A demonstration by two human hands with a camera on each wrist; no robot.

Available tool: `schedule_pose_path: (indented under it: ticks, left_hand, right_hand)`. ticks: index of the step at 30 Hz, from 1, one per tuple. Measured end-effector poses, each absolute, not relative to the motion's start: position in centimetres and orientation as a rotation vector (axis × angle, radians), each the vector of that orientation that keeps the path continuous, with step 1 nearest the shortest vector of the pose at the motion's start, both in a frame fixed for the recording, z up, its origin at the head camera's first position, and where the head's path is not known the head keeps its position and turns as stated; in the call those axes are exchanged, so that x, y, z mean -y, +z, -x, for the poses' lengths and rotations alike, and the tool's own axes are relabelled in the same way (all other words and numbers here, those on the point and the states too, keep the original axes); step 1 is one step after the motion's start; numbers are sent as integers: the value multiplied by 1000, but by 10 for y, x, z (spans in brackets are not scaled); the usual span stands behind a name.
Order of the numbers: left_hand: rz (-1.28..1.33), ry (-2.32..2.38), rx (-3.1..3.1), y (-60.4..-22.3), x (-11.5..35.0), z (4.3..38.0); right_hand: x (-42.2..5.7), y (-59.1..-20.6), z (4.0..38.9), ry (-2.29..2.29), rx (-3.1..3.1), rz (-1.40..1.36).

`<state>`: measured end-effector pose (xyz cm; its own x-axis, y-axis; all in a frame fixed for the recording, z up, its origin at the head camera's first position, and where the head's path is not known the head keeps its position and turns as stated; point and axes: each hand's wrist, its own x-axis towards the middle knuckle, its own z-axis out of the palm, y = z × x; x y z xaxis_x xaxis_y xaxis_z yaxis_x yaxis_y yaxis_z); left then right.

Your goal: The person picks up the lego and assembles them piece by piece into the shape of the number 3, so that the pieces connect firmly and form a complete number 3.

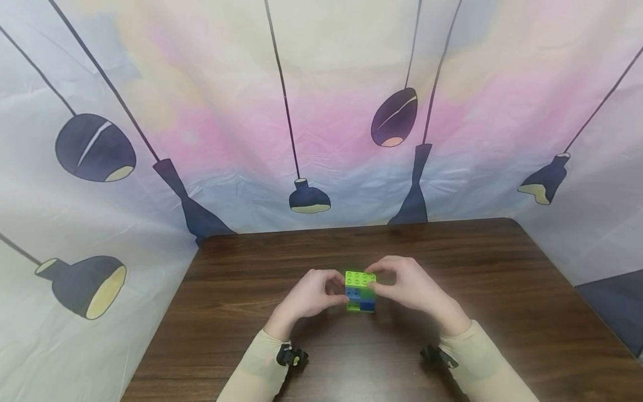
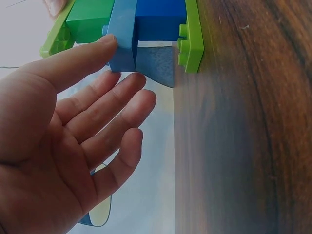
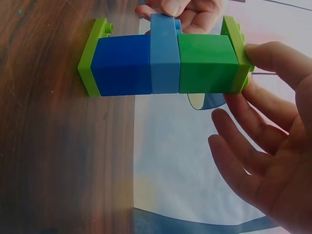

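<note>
A small tower of toy building bricks stands on the table in front of me. Its bottom is a lime brick point(image 3: 87, 63), with a dark blue brick point(image 3: 124, 66) above one end. Over that lie a light blue brick point(image 2: 123, 39), a green brick point(image 3: 207, 63) and a flat lime brick point(image 1: 358, 277) on top. My left hand point(image 1: 306, 295) pinches the light blue brick between thumb and fingertips, its other fingers spread loosely. From the right side, my right hand point(image 1: 411, 283) pinches the top lime brick at its edge with thumb and fingers.
The dark wood table point(image 1: 241, 312) has rounded far corners. Behind it hangs a cloth backdrop point(image 1: 346, 111) printed with pendant lamps. Each wrist carries a small black camera, one on the left point(image 1: 292, 356) and one on the right point(image 1: 438, 357).
</note>
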<state>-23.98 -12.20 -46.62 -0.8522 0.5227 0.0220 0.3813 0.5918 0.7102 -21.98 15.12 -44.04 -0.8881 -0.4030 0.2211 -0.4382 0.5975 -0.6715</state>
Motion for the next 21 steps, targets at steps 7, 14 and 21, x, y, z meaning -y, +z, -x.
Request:
schedule_pose_path:
  ticks: [7,14,21]
  left_hand:
    - [-764,1103,-2631,-466,123,240]
    - [-763,1113,-2625,-465,123,240]
    - [-759,1101,-2628,-465,122,240]
  right_hand:
    - [-146,-437,216,1150,2766,-693]
    - [-143,-436,215,1027,2775,-695]
    - [-144,-436,215,977,2811,-670]
